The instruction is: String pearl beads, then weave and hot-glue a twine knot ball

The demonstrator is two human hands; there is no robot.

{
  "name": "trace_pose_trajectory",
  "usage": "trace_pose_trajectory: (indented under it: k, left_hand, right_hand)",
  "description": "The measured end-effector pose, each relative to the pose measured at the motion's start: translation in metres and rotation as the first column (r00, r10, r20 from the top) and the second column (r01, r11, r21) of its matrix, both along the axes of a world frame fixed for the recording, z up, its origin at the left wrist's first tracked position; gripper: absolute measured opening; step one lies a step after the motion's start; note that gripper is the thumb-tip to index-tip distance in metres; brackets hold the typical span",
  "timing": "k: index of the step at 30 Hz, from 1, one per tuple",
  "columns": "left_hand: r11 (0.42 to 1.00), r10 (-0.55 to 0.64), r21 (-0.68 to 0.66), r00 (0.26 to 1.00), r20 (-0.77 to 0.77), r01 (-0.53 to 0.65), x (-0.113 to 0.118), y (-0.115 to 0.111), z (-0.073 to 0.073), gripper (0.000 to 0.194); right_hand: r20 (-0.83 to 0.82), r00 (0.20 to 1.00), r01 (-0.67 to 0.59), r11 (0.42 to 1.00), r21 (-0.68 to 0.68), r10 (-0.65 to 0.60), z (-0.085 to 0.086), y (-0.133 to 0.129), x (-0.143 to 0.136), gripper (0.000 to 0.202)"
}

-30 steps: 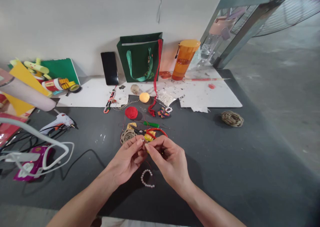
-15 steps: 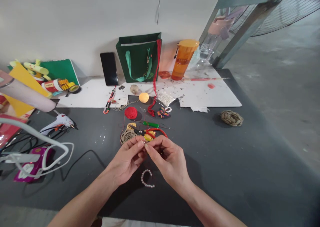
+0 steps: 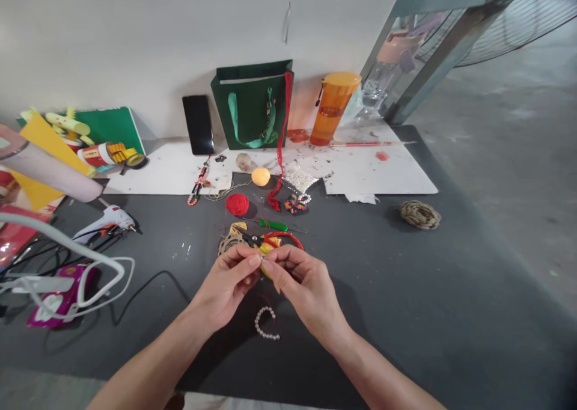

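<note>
My left hand (image 3: 225,288) and my right hand (image 3: 309,290) meet at their fingertips above the dark table, each in a thumb-and-finger pinch. A tiny pale speck, perhaps a bead, shows between them, but its kind is too small to make out. Below the hands a curved strand of pearl beads (image 3: 257,324) lies on the table. Just beyond the fingertips are red-handled scissors (image 3: 293,237), partly covered by my right hand, and a coiled beige braid (image 3: 231,241), partly behind my left. A green-handled hook (image 3: 273,225) lies past them.
Behind are a red yarn ball (image 3: 237,204), a green paper bag (image 3: 250,109), a phone (image 3: 198,124) and an orange bottle (image 3: 334,109). A glue gun (image 3: 108,222) and white cables (image 3: 108,263) occupy the left. A rope coil (image 3: 420,215) sits at the right.
The fingertips stay together and shift only slightly. My right fingers have turned a little, with more yellow showing beneath them. The pearl strand lies as before.
</note>
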State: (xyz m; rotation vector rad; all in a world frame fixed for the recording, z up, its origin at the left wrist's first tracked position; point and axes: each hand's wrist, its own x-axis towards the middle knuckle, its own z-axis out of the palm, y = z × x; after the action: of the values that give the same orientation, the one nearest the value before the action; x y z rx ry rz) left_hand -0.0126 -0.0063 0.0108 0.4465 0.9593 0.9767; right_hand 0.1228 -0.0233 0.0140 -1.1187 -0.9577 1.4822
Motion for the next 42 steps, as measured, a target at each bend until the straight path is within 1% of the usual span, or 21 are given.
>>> trace_pose_trajectory:
  k: [3,6,8,11,15,16,18,20,21,23,25,27,29,31,33,34,35,38,40,42]
  left_hand:
    - [0.997,0.006,0.075,0.996,-0.091,0.001,-0.002,0.001,0.002,0.025]
    - [0.994,-0.018,0.103,0.99,-0.138,0.033,-0.005,0.002,0.004,0.026]
    - [0.993,-0.045,0.103,0.99,-0.135,0.059,-0.006,0.002,0.005,0.027]
    - [0.993,-0.067,0.088,0.994,-0.084,0.074,-0.008,0.003,0.006,0.028]
    - [0.999,-0.032,0.035,0.999,0.012,0.031,-0.01,0.007,0.006,0.034]
    - [0.999,-0.028,0.022,0.999,0.028,0.028,-0.01,0.007,0.005,0.036]
    - [0.999,-0.04,0.006,0.999,0.027,0.04,-0.009,0.007,0.004,0.035]
    - [0.997,-0.066,0.022,0.997,-0.039,0.067,-0.006,0.005,0.003,0.031]
    - [0.996,-0.07,0.043,0.993,-0.094,0.074,-0.005,0.004,0.003,0.031]
    - [0.993,-0.051,0.096,0.978,-0.202,0.072,-0.003,0.002,0.003,0.032]
    - [0.991,-0.021,0.125,0.968,-0.25,0.054,-0.001,0.0,0.003,0.033]
    - [0.993,-0.012,0.11,0.975,-0.221,0.037,-0.002,0.0,0.003,0.032]
    - [0.998,-0.026,0.056,0.991,-0.133,0.033,-0.002,0.0,0.003,0.029]
    - [0.999,-0.024,-0.031,1.0,0.001,0.024,-0.003,0.001,0.002,0.02]
    - [0.988,0.004,-0.152,0.991,0.135,0.016,-0.002,0.002,0.003,0.01]
    - [0.979,0.027,-0.203,0.983,0.182,0.01,-0.002,0.003,0.003,0.01]
    - [0.971,0.044,-0.239,0.977,0.209,0.007,-0.002,0.004,0.004,0.014]
    - [0.966,0.056,-0.259,0.974,0.219,0.003,-0.001,0.005,0.005,0.031]
    - [0.966,0.054,-0.26,0.977,0.206,0.002,-0.001,0.006,0.004,0.031]
    - [0.964,0.054,-0.268,0.98,0.191,-0.001,-0.002,0.006,0.003,0.025]
  right_hand:
    - [-0.078,0.995,-0.065,0.996,-0.058,0.06,-0.001,0.002,0.001,0.031]
    - [-0.131,0.986,-0.117,0.989,-0.094,0.104,-0.003,0.003,0.003,0.033]
    - [-0.172,0.976,-0.157,0.981,-0.116,0.135,-0.004,0.004,0.004,0.033]
    - [-0.216,0.958,-0.217,0.968,-0.128,0.186,-0.006,0.005,0.005,0.034]
    - [-0.199,0.951,-0.265,0.956,-0.121,0.239,-0.004,0.006,0.006,0.032]
    - [-0.17,0.953,-0.27,0.956,-0.117,0.249,-0.004,0.006,0.006,0.03]
    - [-0.089,0.969,-0.239,0.967,-0.09,0.231,-0.003,0.007,0.007,0.026]
    - [-0.049,0.982,-0.185,0.981,-0.054,0.182,-0.004,0.007,0.007,0.027]
    - [-0.061,0.985,-0.162,0.986,-0.044,0.159,-0.005,0.007,0.007,0.029]
    - [-0.127,0.98,-0.164,0.985,-0.057,0.156,-0.008,0.007,0.007,0.031]
    - [-0.185,0.968,-0.185,0.979,-0.088,0.167,-0.01,0.008,0.006,0.032]
    - [-0.206,0.966,-0.183,0.976,-0.12,0.156,-0.012,0.008,0.006,0.033]
    - [-0.191,0.972,-0.165,0.977,-0.137,0.137,-0.013,0.009,0.006,0.032]
    - [-0.157,0.98,-0.143,0.98,-0.135,0.121,-0.013,0.01,0.006,0.033]
    - [-0.12,0.989,-0.099,0.987,-0.127,0.084,-0.013,0.01,0.006,0.034]
    - [-0.102,0.993,-0.067,0.99,-0.122,0.054,-0.012,0.011,0.006,0.035]
    - [-0.085,0.996,-0.033,0.993,-0.115,0.023,-0.012,0.011,0.006,0.035]
    - [-0.031,0.998,0.046,0.996,-0.073,-0.049,-0.01,0.011,0.008,0.034]
    - [0.006,0.998,0.064,0.997,-0.041,-0.064,-0.009,0.011,0.008,0.032]
    - [0.047,0.997,0.057,0.998,-0.012,-0.056,-0.008,0.01,0.008,0.03]
